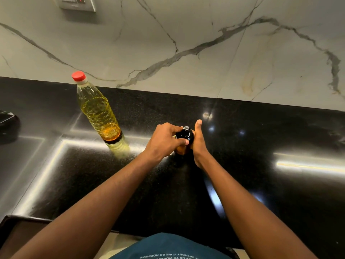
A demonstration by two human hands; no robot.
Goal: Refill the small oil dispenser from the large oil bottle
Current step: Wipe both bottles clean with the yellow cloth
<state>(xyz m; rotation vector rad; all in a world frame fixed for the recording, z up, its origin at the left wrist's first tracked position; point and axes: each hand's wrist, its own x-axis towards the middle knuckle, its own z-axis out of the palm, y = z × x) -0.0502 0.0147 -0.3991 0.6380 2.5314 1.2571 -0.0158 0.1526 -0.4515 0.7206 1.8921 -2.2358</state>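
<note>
Near the middle of the black tabletop [242, 146], a little to the right, the small oil dispenser [184, 135] stands upright between our hands. Our left grip [164, 141] is clamped on its dark top, thumb on the near side and fingers curled over the far side. Our right grip [198, 144] is closed round the body from the right, with the thumb sticking up clear of it. We judge that we are working the top loose. The dispenser looks small and light, and its dark amber body is probably glass. That makes it breakable and perhaps slick with old oil, so we do best to hold it low and firmly on the body while the other hand turns the top. To the left and somewhat farther off, well apart from our hands, the large oil bottle [99, 113] stands with its red cap [79, 76] on, holding plenty of yellow oil. Its clear ribbed plastic will likely be heavy and soft-walled. We would take it round the ribbed middle without squeezing, or the oil may surge out once it is tipped.
</note>
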